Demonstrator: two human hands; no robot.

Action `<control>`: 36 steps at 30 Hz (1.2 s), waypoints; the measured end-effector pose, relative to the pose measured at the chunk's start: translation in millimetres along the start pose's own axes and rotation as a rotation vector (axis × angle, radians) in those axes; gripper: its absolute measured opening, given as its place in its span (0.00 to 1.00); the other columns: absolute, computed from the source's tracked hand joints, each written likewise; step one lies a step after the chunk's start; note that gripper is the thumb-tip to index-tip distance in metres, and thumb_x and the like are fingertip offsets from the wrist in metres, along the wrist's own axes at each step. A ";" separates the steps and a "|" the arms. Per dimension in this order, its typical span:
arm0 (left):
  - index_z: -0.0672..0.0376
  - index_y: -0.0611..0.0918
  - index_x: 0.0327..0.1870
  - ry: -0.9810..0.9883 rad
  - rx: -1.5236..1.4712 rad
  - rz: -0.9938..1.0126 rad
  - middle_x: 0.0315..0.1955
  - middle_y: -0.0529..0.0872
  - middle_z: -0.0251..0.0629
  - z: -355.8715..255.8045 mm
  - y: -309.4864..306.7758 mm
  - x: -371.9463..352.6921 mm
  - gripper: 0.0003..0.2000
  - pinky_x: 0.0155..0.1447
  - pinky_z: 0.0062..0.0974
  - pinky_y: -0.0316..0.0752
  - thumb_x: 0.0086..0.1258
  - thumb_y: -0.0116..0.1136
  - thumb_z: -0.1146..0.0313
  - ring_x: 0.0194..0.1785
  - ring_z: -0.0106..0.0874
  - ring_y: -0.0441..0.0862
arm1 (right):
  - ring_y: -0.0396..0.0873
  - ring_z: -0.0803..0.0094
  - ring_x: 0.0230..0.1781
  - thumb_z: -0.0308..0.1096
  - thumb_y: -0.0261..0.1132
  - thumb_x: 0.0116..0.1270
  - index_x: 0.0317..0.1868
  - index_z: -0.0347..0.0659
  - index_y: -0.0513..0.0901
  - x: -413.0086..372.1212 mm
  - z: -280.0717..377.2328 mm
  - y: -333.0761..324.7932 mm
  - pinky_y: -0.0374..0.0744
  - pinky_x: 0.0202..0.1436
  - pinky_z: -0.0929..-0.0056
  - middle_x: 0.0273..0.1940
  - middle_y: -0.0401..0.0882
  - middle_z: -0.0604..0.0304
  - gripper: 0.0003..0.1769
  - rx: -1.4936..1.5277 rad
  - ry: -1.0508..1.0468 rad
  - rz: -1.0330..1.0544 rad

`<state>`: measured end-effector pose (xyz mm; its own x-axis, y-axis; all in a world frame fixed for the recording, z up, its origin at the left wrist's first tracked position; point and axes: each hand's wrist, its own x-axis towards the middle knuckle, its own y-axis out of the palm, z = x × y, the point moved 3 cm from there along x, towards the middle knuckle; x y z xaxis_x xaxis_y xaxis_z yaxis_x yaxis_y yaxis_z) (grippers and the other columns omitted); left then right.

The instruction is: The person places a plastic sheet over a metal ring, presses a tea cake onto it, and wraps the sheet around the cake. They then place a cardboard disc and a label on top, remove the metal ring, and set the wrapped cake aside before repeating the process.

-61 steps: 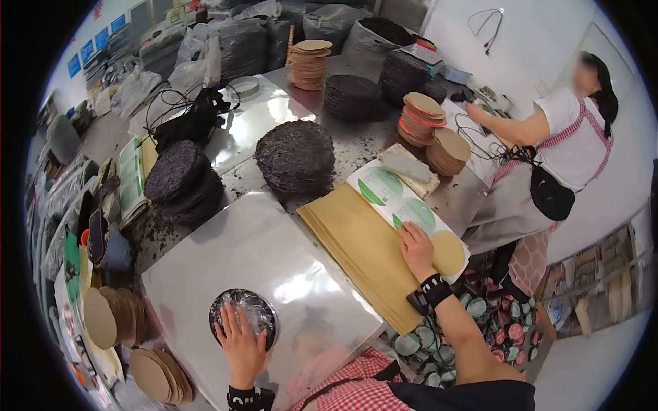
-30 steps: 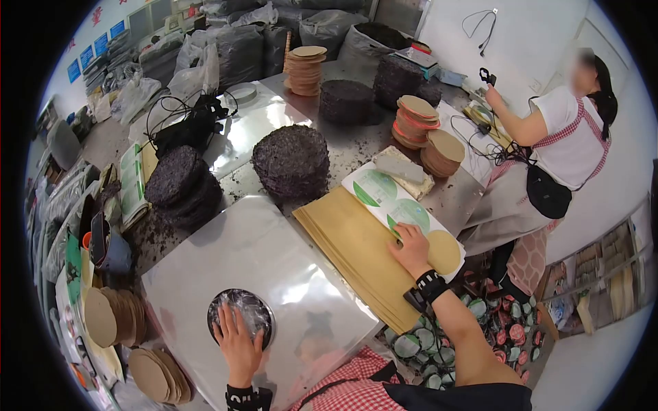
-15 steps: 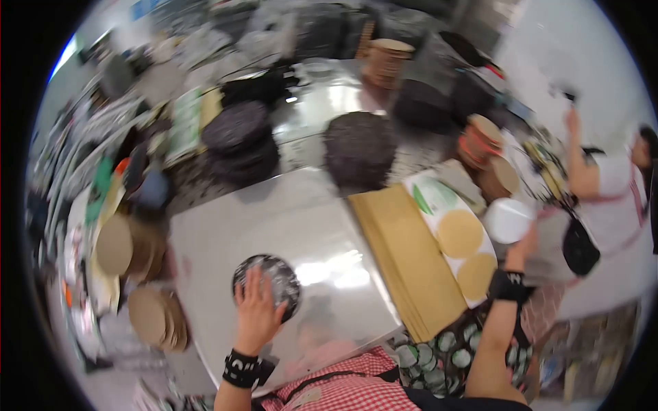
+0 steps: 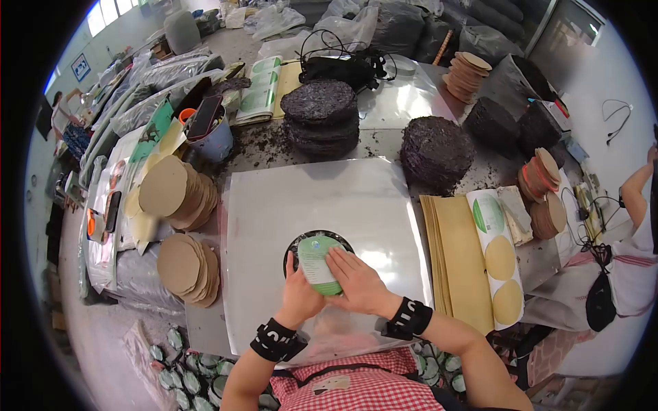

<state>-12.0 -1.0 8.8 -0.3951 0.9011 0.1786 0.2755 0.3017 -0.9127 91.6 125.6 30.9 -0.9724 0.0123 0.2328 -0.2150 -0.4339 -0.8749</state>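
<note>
A round green-and-white label (image 4: 319, 259) lies on a dark wrapped disc (image 4: 294, 248), whose black rim shows around it on the shiny metal sheet (image 4: 274, 198). At the label's lower left edge rests my left hand (image 4: 300, 296), thumb up along the side, the other fingers largely hidden. My right hand (image 4: 360, 282) lies flat over the label's right side, fingers stretched and side by side, pointing up and left. Both hands wear black wristbands and touch the label.
Stacks of dark round cakes (image 4: 321, 116) stand behind the sheet. Cardboard discs (image 4: 179, 267) are piled at left. Brown paper (image 4: 459, 253) and a sheet of yellow round labels (image 4: 499, 257) lie at right. A co-worker's arm (image 4: 637, 192) shows at far right. Wrapped discs (image 4: 185, 380) sit below.
My right hand has come from the right side of the table to the disc, where the green label now lies. My left hand has moved from the disc's top to the label's edge.
</note>
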 end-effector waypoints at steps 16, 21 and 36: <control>0.63 0.76 0.67 -0.544 -0.469 -0.114 0.20 0.83 0.40 57.5 -20.9 -42.7 0.21 0.31 0.35 0.76 0.74 0.57 0.71 0.23 0.37 0.84 | 0.50 0.48 0.84 0.51 0.65 0.71 0.80 0.45 0.63 57.1 16.4 42.8 0.47 0.81 0.33 0.81 0.54 0.41 0.42 -0.118 0.036 0.118; 0.60 0.77 0.69 -0.345 -0.201 -0.214 0.17 0.81 0.39 18.3 -40.8 -23.6 0.23 0.26 0.38 0.73 0.73 0.60 0.68 0.18 0.40 0.80 | 0.51 0.48 0.84 0.52 0.68 0.66 0.79 0.43 0.66 50.1 12.1 58.2 0.46 0.80 0.29 0.81 0.55 0.41 0.44 -0.138 0.078 0.062; 0.55 0.85 0.52 -0.540 -0.394 -0.292 0.29 0.85 0.40 -2.4 -43.8 -109.5 0.13 0.41 0.43 0.78 0.68 0.68 0.66 0.35 0.47 0.84 | 0.86 0.53 0.49 0.36 0.68 0.68 0.50 0.38 0.87 18.2 35.7 15.0 0.82 0.56 0.57 0.43 0.88 0.51 0.14 0.350 0.046 -0.124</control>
<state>21.4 -112.2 30.1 -0.8497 0.5186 0.0956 0.3479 0.6875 -0.6374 73.9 87.2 37.2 -0.9458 0.1211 0.3012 -0.2949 -0.7084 -0.6413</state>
